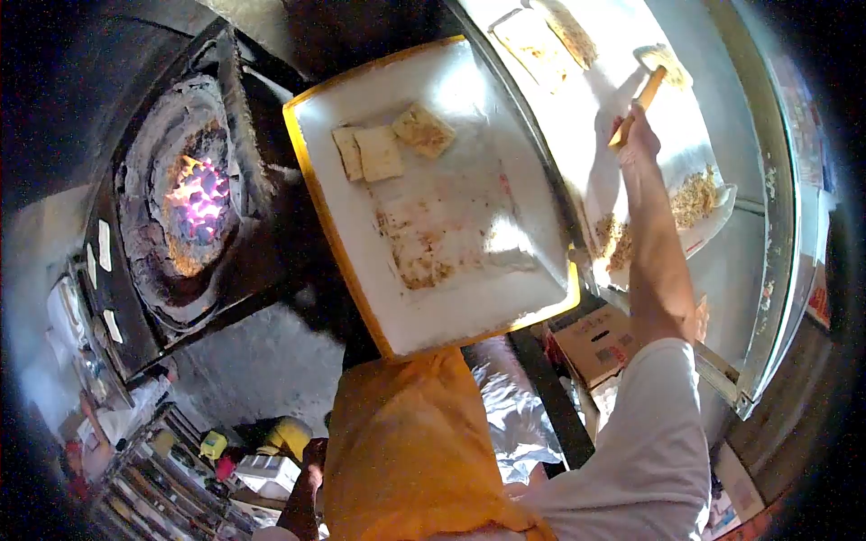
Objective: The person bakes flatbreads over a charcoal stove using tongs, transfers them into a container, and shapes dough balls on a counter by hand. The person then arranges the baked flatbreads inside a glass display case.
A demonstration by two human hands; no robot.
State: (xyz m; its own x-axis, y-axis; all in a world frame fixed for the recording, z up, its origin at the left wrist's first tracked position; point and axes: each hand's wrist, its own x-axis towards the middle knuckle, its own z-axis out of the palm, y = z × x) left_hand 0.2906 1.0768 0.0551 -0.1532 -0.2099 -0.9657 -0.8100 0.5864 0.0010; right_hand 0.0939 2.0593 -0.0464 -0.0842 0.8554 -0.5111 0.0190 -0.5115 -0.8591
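Observation:
My right hand (639, 135) is closed around the wooden handle of a brush (651, 83) with a wide pale head. It reaches over the brightly lit white worktop (609, 108). Near the brush lie a pale flatbread (534, 47) and a browner flatbread (570, 34). Brown crumbly bits (693, 203) are heaped on the worktop beside my right forearm. My left hand (314, 453) hangs low beside the orange apron (410, 442), in shadow; its fingers cannot be made out.
A white tub (361, 288) with a yellow rim stands in front of me, with flatbread pieces (379, 151) and crumbs inside. At left, an oven (144, 252) holds glowing coals (200, 200). A cardboard box (593, 344) sits below the worktop. Another person (122, 419) is at lower left.

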